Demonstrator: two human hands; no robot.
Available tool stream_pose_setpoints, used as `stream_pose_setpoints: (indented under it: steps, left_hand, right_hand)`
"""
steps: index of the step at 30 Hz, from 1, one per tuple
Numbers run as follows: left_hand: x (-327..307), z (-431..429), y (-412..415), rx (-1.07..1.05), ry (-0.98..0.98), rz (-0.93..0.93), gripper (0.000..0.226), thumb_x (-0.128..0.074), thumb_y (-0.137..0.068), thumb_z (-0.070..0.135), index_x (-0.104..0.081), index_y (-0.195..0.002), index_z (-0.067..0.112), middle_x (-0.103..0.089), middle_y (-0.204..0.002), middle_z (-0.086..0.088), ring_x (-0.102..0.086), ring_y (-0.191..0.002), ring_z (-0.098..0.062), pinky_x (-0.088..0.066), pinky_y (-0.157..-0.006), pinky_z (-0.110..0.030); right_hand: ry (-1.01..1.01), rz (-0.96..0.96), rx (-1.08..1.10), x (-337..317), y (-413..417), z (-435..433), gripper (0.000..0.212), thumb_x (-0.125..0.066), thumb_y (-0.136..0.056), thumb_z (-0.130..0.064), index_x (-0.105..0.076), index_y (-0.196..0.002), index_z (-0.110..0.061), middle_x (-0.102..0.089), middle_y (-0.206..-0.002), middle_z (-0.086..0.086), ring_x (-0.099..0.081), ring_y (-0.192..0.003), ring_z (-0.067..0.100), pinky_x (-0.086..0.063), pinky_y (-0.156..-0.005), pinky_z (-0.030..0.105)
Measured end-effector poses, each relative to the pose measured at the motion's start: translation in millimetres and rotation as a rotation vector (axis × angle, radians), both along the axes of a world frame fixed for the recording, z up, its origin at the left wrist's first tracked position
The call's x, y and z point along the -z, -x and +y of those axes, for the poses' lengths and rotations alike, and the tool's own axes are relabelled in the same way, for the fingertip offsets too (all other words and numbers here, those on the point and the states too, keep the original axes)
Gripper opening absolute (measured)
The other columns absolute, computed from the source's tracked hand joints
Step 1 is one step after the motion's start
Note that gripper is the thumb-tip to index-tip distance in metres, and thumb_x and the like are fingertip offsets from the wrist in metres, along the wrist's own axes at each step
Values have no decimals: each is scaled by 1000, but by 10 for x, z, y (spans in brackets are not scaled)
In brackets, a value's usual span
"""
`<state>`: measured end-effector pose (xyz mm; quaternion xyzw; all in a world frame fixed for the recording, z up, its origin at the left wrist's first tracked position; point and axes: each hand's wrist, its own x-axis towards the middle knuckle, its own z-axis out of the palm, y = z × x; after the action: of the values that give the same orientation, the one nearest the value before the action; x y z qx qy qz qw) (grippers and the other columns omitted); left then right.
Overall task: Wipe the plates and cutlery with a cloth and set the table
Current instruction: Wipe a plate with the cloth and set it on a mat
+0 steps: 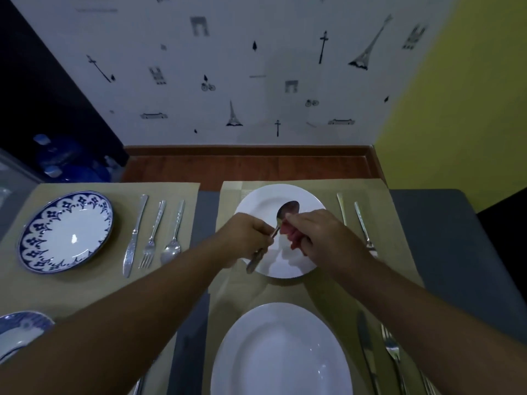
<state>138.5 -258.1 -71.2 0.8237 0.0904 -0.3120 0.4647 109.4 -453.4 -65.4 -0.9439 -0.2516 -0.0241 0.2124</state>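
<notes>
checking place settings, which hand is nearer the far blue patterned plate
Left. The left hand, gripping the spoon, is right of the far blue patterned plate; the right hand, holding a red cloth, is farther right.

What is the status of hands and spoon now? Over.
Left hand grips spoon handle. Right hand holds red cloth on its neck, above white plate. Nothing in the way.

Dining area, home or small eatery, can't tell which. Grey table (445,223) laid with beige placemats (85,292), white plates (281,352), a blue-patterned plate (67,230) and cutlery (154,232) beside them. Eiffel Tower wallpaper (228,67), yellow wall (462,95), wooden floor (242,166), blue water bottles (62,158) in the corner.
</notes>
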Motion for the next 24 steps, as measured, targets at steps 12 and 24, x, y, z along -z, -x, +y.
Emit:
stream_pose_setpoints:
  steps: [12,24]
  left_hand:
    - [65,135,421,-254,269,242,14,-77,-83,6,-80,-94,15,-76,-95,-10,-71,-87,-24,-59,-70,-33]
    - [60,124,527,-320,336,202,17,-66,-92,1,-74,-106,4,-73,-98,-17,-72,-81,-21,-58,-67,-28]
  right_hand:
    - [112,18,-80,159,92,222,29,-73,-76,-14,-74,-104,-10,-73,-98,8,-65,-84,27,-57,-73,36]
    - [179,-69,26,184,-230,16,31,-72,-76,-2,-75,-105,-10,-74,-104,8,-66,-92,30,-58,-75,44]
